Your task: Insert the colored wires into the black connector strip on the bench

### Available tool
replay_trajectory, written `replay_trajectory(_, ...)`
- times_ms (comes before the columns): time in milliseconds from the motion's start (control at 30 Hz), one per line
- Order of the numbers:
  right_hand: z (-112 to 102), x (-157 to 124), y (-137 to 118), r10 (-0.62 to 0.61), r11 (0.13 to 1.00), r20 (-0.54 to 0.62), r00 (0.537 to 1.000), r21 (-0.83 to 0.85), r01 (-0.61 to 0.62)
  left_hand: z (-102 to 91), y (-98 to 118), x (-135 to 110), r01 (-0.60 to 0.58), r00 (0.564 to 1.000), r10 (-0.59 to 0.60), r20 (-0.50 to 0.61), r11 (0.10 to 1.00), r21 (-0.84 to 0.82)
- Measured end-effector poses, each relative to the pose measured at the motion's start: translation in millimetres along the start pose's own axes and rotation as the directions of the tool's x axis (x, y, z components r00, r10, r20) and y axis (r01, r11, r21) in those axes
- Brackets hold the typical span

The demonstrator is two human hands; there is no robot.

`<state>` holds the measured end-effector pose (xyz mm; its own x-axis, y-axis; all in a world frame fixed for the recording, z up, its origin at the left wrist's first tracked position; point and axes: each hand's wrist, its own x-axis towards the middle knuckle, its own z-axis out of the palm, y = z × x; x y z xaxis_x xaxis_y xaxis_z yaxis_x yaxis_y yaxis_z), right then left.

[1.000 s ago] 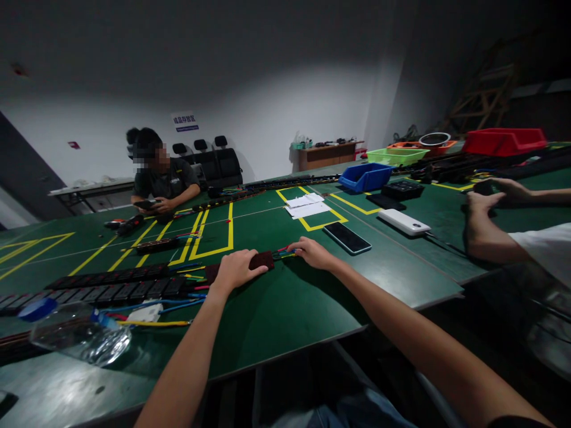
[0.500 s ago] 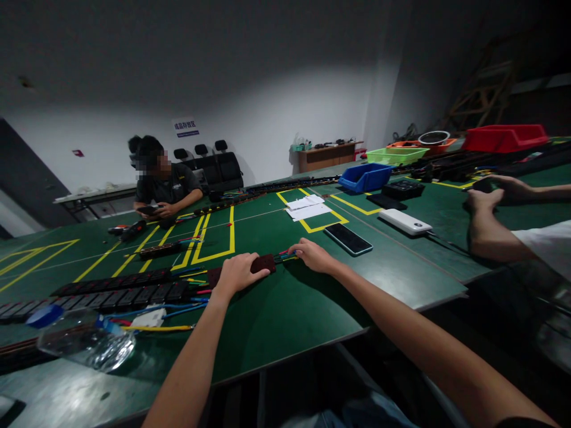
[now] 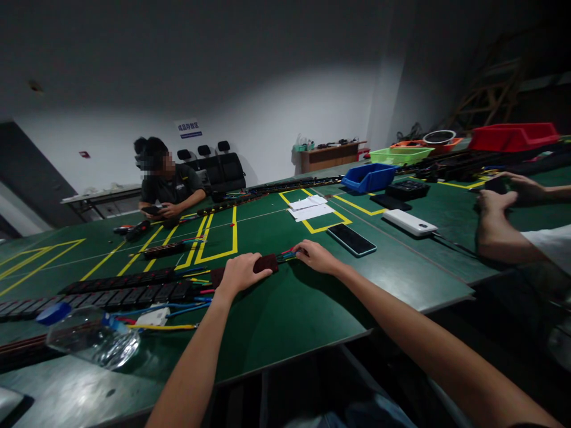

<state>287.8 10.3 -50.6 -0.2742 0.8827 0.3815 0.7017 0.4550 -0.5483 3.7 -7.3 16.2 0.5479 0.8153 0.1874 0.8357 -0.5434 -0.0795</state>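
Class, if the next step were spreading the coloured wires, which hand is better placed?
Probably the right hand: its fingers are at the coloured wires, seemingly pinching them, while the left hand lies over the dark red strip.

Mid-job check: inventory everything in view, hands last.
Flat strip: 1, dark red, under left hand
Thin wires: several, multicoloured, at right hand
Module rows: 2, black, left
Bottle: 1, clear, blue cap, near left
Smartphone: 1, black screen, right of right hand
Power bank: 1, white, farther right
Papers: at least 2, white, beyond smartphone
Open bins: 4, blue, green, orange, red, far right
Seat row: 1, black, by wall
Sign: 1, white-blue, on wall
Desk: 1, brown, against wall
Co-workers: 2, dark shirt opposite, white sleeve right
Table: 1, green, yellow tape, throughout
Left hand: 1, bare, on strip
Right hand: 1, bare, pinching thin wires
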Motion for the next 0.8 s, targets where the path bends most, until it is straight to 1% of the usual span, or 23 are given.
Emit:
replay_trajectory(200, -3, -1, 0, -0.034, 0.999, 0.013, 0.999, -0.023, 0.034, 0.2, 0, 0, 0.003, 1.0, -0.003, 0.0, 1.0, -0.009)
replay_trajectory(433, -4, -1, -5, -0.01, 1.0, -0.01, 1.0, -0.02, 0.01, -1.1, 0, 0, 0.003, 1.0, -0.003, 0.007, 1.0, -0.014)
replay_trajectory(633, -11, -2, -5, 0.103, 0.995, -0.078, 0.992, 0.017, -0.102, -0.2, 0, 1, 0.023, 1.0, -0.022, 0.014, 1.0, -0.01)
replay_trajectory(800, -20, -3, -6, 0.144, 0.983, -0.131, 0.981, -0.091, -0.157, 0.2, -1, 1, 0.018, 1.0, -0.018, 0.014, 1.0, -0.016)
